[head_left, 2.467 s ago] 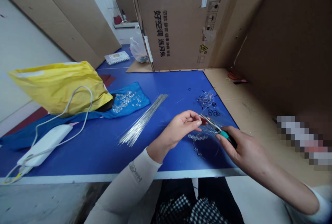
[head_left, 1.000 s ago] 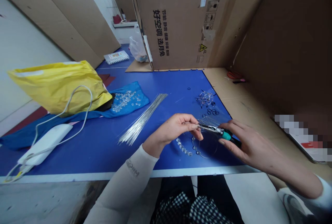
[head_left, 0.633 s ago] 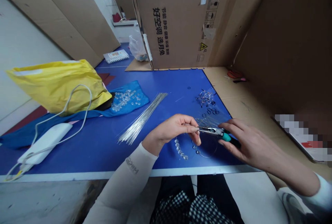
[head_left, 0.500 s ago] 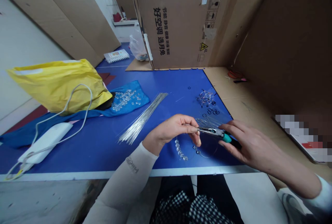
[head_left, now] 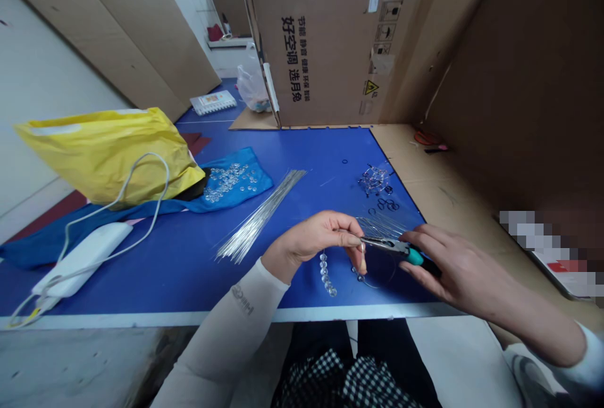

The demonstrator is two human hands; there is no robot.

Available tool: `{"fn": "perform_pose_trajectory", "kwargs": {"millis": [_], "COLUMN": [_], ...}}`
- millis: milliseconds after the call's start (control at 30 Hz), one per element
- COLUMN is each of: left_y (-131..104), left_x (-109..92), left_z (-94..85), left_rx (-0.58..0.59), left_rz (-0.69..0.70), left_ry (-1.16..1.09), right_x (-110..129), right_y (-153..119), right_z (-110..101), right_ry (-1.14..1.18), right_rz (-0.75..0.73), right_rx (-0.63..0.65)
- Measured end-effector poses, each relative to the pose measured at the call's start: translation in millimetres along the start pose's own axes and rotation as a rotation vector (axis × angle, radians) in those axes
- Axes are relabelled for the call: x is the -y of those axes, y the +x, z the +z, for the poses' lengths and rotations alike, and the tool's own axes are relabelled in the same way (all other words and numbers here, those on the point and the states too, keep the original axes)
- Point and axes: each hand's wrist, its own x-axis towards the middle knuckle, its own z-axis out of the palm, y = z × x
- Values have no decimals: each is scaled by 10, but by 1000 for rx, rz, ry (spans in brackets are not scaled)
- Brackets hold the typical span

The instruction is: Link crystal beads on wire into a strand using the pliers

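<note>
My left hand [head_left: 323, 236] is closed in a pinch on a thin beaded wire [head_left: 381, 284]. A short row of clear beads [head_left: 325, 274] hangs below the palm, and a dark bead [head_left: 360, 277] shows on the wire under the fingertips. Pliers [head_left: 389, 244] with a teal and black handle are gripped in my right hand [head_left: 450, 263]. Their jaws point left and meet the wire at my left fingertips; the exact spot they pinch is too small to make out. Behind the pliers lie loose thin wires [head_left: 377, 225].
A bundle of silvery wires [head_left: 264, 216] lies left of my hands. Clear beads [head_left: 229, 181] rest on blue cloth [head_left: 258, 189] beside a yellow bag [head_left: 117, 156]. A white power strip [head_left: 85, 260] with its cord lies left. Black rings [head_left: 387, 204] and a beaded wire piece [head_left: 374, 178] sit right.
The pliers have shifted slightly right and down, away from the left fingers. The hanging bead row has swung a little, its lower end now further left. Both hands keep their hold.
</note>
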Motion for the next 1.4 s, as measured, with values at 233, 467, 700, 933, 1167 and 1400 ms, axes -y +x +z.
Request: {"fn": "perform_pose_trajectory", "kwargs": {"millis": [233,467,700,933,1167,1400], "left_y": [-5,6,4,0,21,10], "left_x": [3,16,1,-36,-38,-67], "left_z": [8,10,26,94,131,179], "left_rx": [17,4,-17,-118,-227,-337], "left_rz": [23,16,32,75,76,123], "left_ry": [-11,-11,14,7,52,326], "right_x": [39,59,126,156,176,189], "right_y": [-21,-21,-18,-18,-30,-20], "right_z": [38,86,76,68,134,146], "right_ry": [-17,-28,-1,82,79,126], "right_rz": [19,9,28,106,173,233], "right_rx": [3,-22,-44,-51,-32,12]}}
